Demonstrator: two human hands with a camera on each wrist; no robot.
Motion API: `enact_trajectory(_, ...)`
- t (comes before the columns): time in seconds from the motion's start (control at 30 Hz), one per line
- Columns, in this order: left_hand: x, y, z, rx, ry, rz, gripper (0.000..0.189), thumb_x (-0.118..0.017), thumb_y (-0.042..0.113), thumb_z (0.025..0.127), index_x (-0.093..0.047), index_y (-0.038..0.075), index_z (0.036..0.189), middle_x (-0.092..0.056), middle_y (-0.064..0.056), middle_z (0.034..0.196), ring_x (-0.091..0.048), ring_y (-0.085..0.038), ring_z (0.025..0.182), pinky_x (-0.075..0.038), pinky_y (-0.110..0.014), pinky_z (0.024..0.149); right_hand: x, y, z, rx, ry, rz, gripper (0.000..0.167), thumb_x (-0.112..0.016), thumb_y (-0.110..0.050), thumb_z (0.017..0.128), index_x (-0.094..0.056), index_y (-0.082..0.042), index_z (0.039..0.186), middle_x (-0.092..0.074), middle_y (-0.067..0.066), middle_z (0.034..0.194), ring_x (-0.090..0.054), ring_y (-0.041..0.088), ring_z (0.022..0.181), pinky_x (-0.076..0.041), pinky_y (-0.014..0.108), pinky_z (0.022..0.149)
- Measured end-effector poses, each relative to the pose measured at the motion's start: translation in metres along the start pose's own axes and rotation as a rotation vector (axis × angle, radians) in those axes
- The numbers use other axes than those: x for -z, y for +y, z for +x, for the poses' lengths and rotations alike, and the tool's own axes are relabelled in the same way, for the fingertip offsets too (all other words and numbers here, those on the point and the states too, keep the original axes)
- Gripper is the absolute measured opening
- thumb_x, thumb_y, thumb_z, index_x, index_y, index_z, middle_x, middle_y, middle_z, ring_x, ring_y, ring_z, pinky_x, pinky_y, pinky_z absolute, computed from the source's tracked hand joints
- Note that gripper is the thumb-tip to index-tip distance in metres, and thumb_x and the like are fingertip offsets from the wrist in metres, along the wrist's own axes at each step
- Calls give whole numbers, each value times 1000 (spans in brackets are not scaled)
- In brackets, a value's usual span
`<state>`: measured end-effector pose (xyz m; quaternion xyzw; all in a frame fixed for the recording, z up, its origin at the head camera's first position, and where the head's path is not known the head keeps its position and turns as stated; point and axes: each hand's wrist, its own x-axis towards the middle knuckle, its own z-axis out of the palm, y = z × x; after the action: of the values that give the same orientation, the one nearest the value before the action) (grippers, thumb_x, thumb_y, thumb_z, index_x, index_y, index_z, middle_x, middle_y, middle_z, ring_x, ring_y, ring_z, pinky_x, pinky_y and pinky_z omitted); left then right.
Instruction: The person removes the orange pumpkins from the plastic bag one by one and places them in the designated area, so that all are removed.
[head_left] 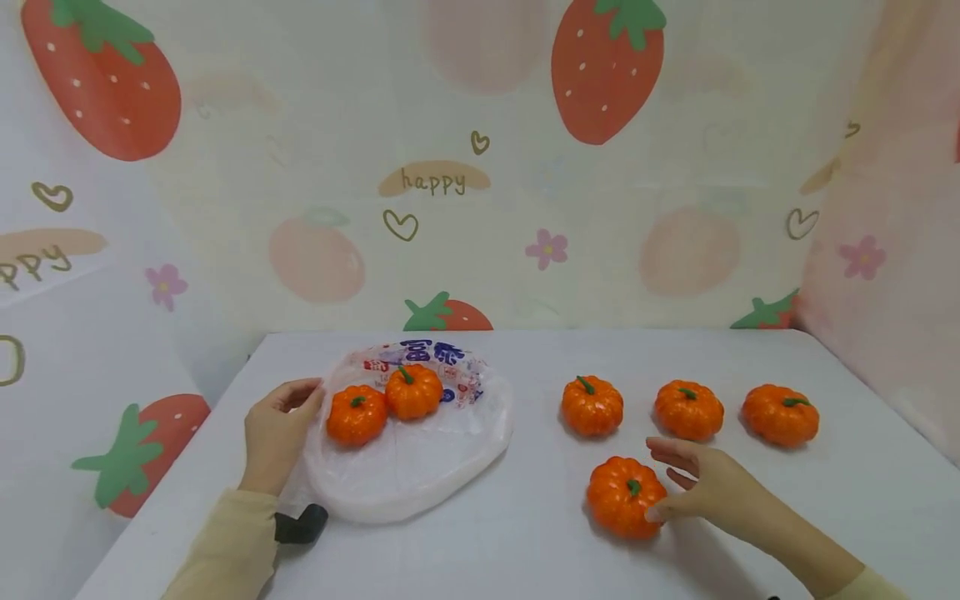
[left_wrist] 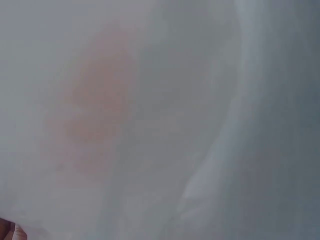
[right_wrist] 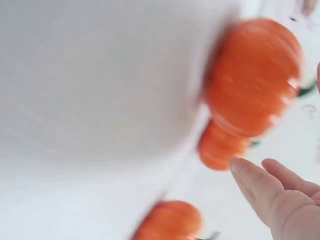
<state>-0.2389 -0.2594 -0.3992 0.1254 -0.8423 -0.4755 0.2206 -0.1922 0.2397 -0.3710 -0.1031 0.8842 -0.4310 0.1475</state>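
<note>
At the left edge of a translucent white plastic bag (head_left: pixel 405 483), my left hand (head_left: pixel 281 429) pinches the rim between thumb and fingers. Two small orange pumpkins (head_left: pixel 357 415) with green stems lie inside the bag's mouth. In the left wrist view the bag's film (left_wrist: pixel 170 100) fills nearly everything, blurred, with a fingertip (left_wrist: pixel 19 232) in the corner. My right hand (head_left: pixel 720 492) is spread beside the nearest loose pumpkin (head_left: pixel 624 497), its thumb overlapping the pumpkin's right side. The right wrist view shows that pumpkin (right_wrist: pixel 255 77) large, with straight fingers (right_wrist: pixel 257 185) below it.
Behind the right hand three more pumpkins stand in a row: one on the left (head_left: pixel 592 406), one in the middle (head_left: pixel 688 410) and one on the right (head_left: pixel 780 415). They sit on a white table (head_left: pixel 525 558). A strawberry-printed curtain (head_left: pixel 510 275) rises behind it.
</note>
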Motion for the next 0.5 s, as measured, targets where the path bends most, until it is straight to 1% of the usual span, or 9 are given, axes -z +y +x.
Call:
enact_trajectory(0.1, 0, -1, -1, 9, -8, 2, 34, -62, 31, 98, -69, 9, 122, -70, -14, 121, -59, -19, 107, -39, 3, 75, 4, -14, -3, 32, 44, 7, 95, -86, -28, 76, -36, 5, 149, -43, 26, 152, -43, 44, 139, -49, 38, 101)
enact_trajectory(0.2, 0, -1, 0, 10, -14, -2, 35, -61, 32, 98, -69, 9, 123, -70, -14, 122, -59, -20, 108, -39, 3, 76, 1, -34, -6, 75, 84, 61, 91, -83, -29, 79, -36, 0, 151, -42, 24, 153, -42, 43, 140, -50, 36, 99)
enact_trajectory(0.27, -2, 0, 1, 13, -21, -5, 34, -61, 31, 98, -69, 9, 123, -70, -13, 122, -59, -20, 109, -39, 3, 77, -5, -47, -8, 104, 93, 122, 87, -82, -27, 81, -37, -1, 151, -42, 23, 154, -42, 42, 140, -52, 34, 98)
enact_trajectory(0.37, -3, 2, 2, 7, -26, -10, 35, -61, 32, 98, -69, 9, 123, -70, -13, 122, -60, -21, 109, -39, 3, 77, -19, -66, -5, 142, 89, 226, 82, -82, -22, 81, -41, -3, 149, -42, 20, 155, -41, 41, 141, -52, 29, 97)
enact_trajectory(0.5, 0, 2, 1, 12, -10, -5, 33, -61, 31, 98, -70, 9, 122, -70, -13, 121, -59, -21, 109, -38, 4, 76, -41, -90, 8, 240, 119, 369, 75, -83, -16, 79, -48, -5, 145, -47, 13, 153, -43, 31, 143, -50, 25, 99)
